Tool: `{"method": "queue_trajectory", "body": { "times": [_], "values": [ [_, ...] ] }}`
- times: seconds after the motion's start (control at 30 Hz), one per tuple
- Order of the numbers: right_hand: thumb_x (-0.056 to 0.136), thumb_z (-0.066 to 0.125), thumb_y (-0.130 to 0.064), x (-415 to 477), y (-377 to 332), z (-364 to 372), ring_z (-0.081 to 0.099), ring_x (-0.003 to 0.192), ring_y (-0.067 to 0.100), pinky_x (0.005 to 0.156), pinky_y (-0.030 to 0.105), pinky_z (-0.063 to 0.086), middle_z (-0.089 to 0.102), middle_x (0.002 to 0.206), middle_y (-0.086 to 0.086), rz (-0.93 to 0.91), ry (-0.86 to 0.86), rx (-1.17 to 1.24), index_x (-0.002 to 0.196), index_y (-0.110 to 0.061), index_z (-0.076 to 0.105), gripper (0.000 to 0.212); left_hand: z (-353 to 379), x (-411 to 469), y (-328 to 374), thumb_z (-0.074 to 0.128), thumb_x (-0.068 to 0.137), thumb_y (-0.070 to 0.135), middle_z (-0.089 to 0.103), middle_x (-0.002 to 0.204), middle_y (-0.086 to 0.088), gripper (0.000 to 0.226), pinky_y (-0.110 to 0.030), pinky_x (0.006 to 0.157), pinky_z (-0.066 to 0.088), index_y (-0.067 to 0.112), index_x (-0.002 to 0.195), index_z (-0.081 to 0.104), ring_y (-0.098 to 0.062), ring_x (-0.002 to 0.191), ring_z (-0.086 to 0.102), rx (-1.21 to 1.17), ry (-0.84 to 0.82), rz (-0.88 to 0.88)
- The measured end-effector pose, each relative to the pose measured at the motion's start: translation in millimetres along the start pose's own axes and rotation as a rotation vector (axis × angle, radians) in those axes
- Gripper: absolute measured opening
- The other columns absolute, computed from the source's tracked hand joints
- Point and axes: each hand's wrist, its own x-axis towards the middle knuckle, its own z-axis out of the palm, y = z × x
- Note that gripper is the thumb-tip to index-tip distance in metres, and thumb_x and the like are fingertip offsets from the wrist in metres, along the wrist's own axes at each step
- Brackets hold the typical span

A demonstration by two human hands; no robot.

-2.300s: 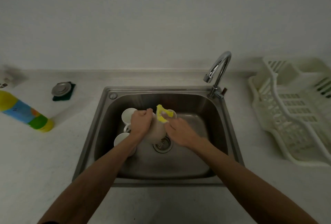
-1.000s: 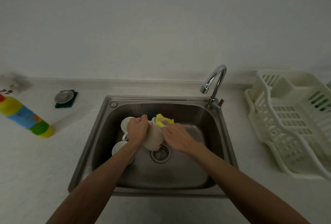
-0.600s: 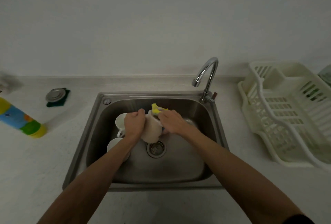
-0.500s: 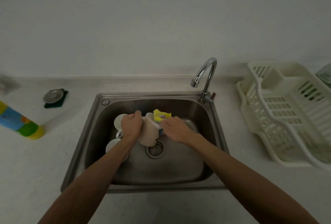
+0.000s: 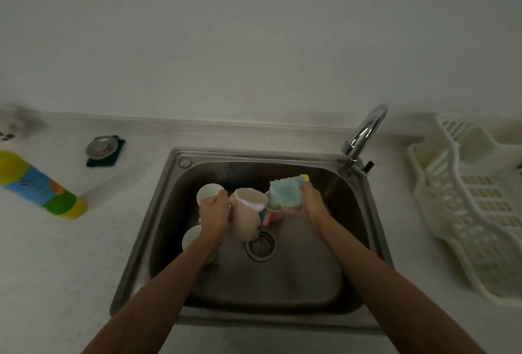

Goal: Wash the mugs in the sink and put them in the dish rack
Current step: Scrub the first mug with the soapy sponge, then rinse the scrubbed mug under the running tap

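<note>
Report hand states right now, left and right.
Left hand: grips the beige mug.
Right hand: holds the sponge, fingers curled round its edge.

Pale speckled counter (image 5: 56, 269), steel sink (image 5: 282, 285) set into the middle. At left, a bottle (image 5: 39, 187) on its side; behind, a metal plug (image 5: 100, 146) on a dark pad (image 5: 108, 161). At right, a white rack (image 5: 463, 203).
</note>
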Motion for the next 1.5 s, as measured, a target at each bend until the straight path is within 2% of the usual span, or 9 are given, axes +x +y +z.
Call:
{"method": "queue_trajectory", "body": {
  "times": [0.17,0.57,0.8,0.97,1.07,1.13,1.23,1.37,1.5],
  "values": [
    [0.103,0.037,-0.021,51,-15,51,0.059,0.108,0.032,0.078,0.045,0.056,0.059,0.122,0.017,-0.019,-0.018,0.021,0.122,-0.009,0.048,0.025,-12,34,2,0.048,0.090,0.016,0.036,0.057,-0.008,0.033,-0.032,0.058,0.034,0.010,0.059,0.044,-0.018,0.057,0.037,-0.038,0.021,-0.038],
    [0.101,0.041,-0.037,153,-42,106,0.058,0.087,0.017,0.056,0.023,0.039,0.066,0.106,0.006,-0.054,0.125,0.065,0.119,-0.015,0.058,0.033,-24,75,-3,0.045,0.095,0.015,0.037,0.053,-0.002,0.035,-0.027,0.055,0.032,0.014,0.060,0.046,-0.011,0.051,0.035,-0.099,0.009,-0.059],
    [0.098,0.047,-0.023,145,-46,86,0.067,0.090,0.021,0.072,0.029,0.055,0.066,0.103,0.011,-0.115,0.271,0.171,0.105,-0.012,0.056,0.016,-20,82,5,0.044,0.097,0.024,0.047,0.062,-0.001,0.029,-0.028,0.053,0.037,0.012,0.071,0.051,-0.013,0.054,0.043,-0.130,-0.009,-0.206],
    [0.095,0.053,-0.006,87,-12,43,0.063,0.104,0.017,0.088,0.034,0.054,0.063,0.115,0.004,-0.363,0.095,-0.331,0.115,-0.019,0.057,0.024,-3,68,22,0.044,0.098,0.024,0.047,0.065,-0.001,0.040,-0.028,0.056,0.039,-0.006,0.123,0.054,-0.015,0.055,0.044,-0.261,-0.080,-0.364],
    [0.086,0.060,0.004,46,8,4,0.060,0.109,0.009,0.084,0.022,0.052,0.059,0.125,-0.004,-0.407,-0.228,-0.662,0.130,-0.023,0.052,0.053,11,50,27,0.043,0.100,0.029,0.055,0.073,-0.007,0.029,-0.033,0.065,0.047,0.010,0.118,0.055,-0.025,0.077,0.055,-0.455,-0.184,-0.523],
    [0.086,0.066,-0.008,24,15,-14,0.058,0.111,0.003,0.087,0.020,0.051,0.058,0.123,-0.013,-0.437,-0.341,-0.789,0.137,-0.023,0.047,0.057,23,39,31,0.037,0.102,0.032,0.061,0.078,-0.011,0.029,-0.036,0.067,0.053,0.009,0.100,0.055,-0.023,0.079,0.060,-0.521,-0.304,-0.585],
    [0.094,0.059,-0.022,9,18,-36,0.059,0.105,0.001,0.091,0.025,0.052,0.061,0.122,-0.009,-0.655,-0.176,-0.939,0.137,-0.021,0.048,0.044,45,12,38,0.027,0.104,0.032,0.050,0.051,-0.011,0.042,-0.018,0.053,0.054,0.010,0.074,0.046,-0.017,0.045,0.049,-0.483,-0.427,-0.633],
    [0.099,0.051,-0.029,6,16,-80,0.064,0.105,0.012,0.091,0.033,0.054,0.065,0.120,0.003,-0.890,0.030,-1.140,0.133,-0.015,0.051,0.037,74,-23,38,0.028,0.104,0.031,0.052,0.041,-0.005,0.038,-0.015,0.031,0.034,0.010,0.077,0.044,-0.013,0.034,0.050,-0.541,-0.536,-0.648],
    [0.099,0.049,-0.028,-7,4,-112,0.065,0.103,0.018,0.089,0.028,0.053,0.065,0.120,0.007,-0.915,0.076,-1.195,0.132,-0.012,0.051,0.037,99,-33,29,0.037,0.101,0.026,0.046,0.047,0.000,0.033,-0.024,0.048,0.045,0.014,0.071,0.045,-0.009,0.041,0.045,-0.468,-0.586,-0.561]
  ]
}}
